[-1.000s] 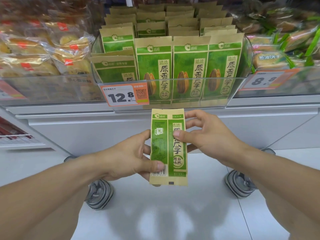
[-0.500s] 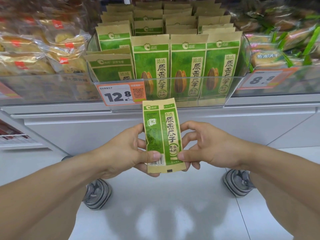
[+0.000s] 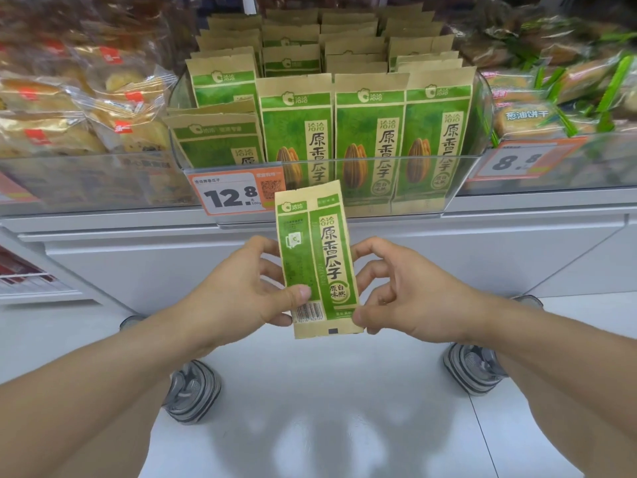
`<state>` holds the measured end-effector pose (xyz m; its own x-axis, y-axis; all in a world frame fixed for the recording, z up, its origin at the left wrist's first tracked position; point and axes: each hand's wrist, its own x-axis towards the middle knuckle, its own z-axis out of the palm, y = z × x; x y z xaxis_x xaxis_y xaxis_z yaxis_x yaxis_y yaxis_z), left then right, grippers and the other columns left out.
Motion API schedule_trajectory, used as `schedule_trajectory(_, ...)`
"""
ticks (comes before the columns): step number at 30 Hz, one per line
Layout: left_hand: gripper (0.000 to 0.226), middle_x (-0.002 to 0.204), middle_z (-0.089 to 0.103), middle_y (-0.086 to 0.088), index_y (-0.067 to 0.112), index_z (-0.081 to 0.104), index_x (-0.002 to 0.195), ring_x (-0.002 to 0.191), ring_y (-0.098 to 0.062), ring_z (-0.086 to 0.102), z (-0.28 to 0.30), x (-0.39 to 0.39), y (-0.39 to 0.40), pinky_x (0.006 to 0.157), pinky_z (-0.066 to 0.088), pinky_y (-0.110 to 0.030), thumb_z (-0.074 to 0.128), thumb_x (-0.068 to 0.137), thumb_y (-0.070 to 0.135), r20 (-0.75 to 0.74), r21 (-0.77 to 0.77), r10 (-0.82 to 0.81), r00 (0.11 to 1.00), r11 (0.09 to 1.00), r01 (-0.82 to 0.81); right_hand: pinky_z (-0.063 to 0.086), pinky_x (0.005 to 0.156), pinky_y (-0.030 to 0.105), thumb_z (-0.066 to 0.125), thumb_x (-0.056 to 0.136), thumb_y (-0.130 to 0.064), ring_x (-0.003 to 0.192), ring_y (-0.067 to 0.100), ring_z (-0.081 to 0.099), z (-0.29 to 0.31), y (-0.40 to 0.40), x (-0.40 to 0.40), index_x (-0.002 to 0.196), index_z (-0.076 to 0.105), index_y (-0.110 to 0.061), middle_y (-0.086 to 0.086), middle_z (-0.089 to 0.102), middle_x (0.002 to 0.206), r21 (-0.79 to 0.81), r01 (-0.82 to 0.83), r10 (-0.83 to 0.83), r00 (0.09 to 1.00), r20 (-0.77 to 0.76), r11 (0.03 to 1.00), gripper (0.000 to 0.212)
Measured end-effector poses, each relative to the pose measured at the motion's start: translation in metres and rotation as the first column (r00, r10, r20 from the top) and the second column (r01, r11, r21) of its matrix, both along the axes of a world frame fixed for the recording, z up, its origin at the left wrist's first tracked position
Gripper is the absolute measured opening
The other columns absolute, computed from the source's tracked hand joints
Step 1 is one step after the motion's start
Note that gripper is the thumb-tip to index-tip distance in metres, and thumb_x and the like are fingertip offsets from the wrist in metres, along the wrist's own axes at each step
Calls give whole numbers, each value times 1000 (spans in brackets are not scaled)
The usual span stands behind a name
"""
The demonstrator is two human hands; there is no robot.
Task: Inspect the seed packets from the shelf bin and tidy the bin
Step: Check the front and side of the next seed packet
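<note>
A green and tan seed packet [image 3: 317, 257] stands upright in front of me, its narrow side with the barcode facing the camera. My left hand [image 3: 248, 284] pinches its lower left edge, thumb just above the barcode. My right hand [image 3: 406, 291] pinches its lower right corner, the other fingers curled behind the packet. Above them the clear shelf bin [image 3: 462, 188] holds several rows of the same packets [image 3: 368, 132] standing upright. One packet at the front left [image 3: 217, 139] sits lower and leans.
An orange price tag 12.8 [image 3: 238, 193] hangs on the bin's front. Bagged pastries [image 3: 86, 112] fill the bin on the left, green-wrapped biscuits [image 3: 558, 98] the one on the right. A grey shelf ledge [image 3: 138, 243] runs below. My shoes [image 3: 193, 391] stand on the white floor.
My right hand slid from the packet's upper right edge down to its lower right corner. The packet rose a little and tilted slightly left.
</note>
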<state>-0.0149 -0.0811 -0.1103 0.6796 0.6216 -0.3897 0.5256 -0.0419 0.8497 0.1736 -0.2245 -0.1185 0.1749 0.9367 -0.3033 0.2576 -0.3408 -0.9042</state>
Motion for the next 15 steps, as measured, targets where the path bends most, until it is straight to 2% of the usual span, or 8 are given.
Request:
schedule_trajectory(3,43,109,68,7,28,47,126,86,-17,76,8,1,-9,81,62,-47,70,90,32,1,96,-6,1000,995,6,56,66,61,76,83,-6,67,25,72,4,-2,-12,112,51,-41,-9,64,96,76,-17,9,995,102,997,52)
schedule_trajectory(5,59,104,70,16,29,47,129,92,-10,74,17,3,-19,80,63,-43,68,80,53,89,40,-9,996,999,5,60,68,50,76,83,-10,65,15,72,10,-5,-24,114,48,-42,-16,60,98,140,-36,5,976,217,989,52)
schedule_trajectory(7,69,98,71,11,21,51,124,92,-9,73,25,6,-26,81,63,-42,66,77,70,188,-22,9,982,1000,-5,60,73,37,79,82,-13,71,9,72,15,-7,-37,112,45,-42,-17,58,99,218,-65,0,959,285,974,54)
schedule_trajectory(9,71,88,68,-7,10,56,107,86,-23,73,30,6,-28,82,61,-51,66,76,73,228,45,-36,973,999,26,59,76,30,83,79,-19,79,7,71,19,-8,-48,104,42,-44,-17,58,100,282,-82,-15,946,325,956,54)
schedule_trajectory(11,69,86,66,-19,7,59,95,84,-37,69,31,4,-25,84,56,-60,58,77,73,217,150,-89,972,987,57,58,78,29,87,77,-27,84,6,70,20,-7,-52,104,42,-45,-17,57,100,318,-66,-45,943,329,946,55)
schedule_trajectory(13,61,88,71,-16,11,65,94,86,-38,70,31,2,-19,87,54,-60,51,82,70,188,181,-110,976,981,76,58,78,31,88,76,-28,86,8,69,19,-3,-51,112,46,-44,-14,59,99,345,-5,-93,959,267,938,57)
schedule_trajectory(15,52,92,76,-8,18,71,98,92,-32,71,32,1,-12,88,56,-55,54,84,65,173,227,-113,978,971,72,60,78,34,86,79,-24,85,10,70,18,2,-46,117,48,-39,-9,59,98,372,83,-165,967,196,925,55)
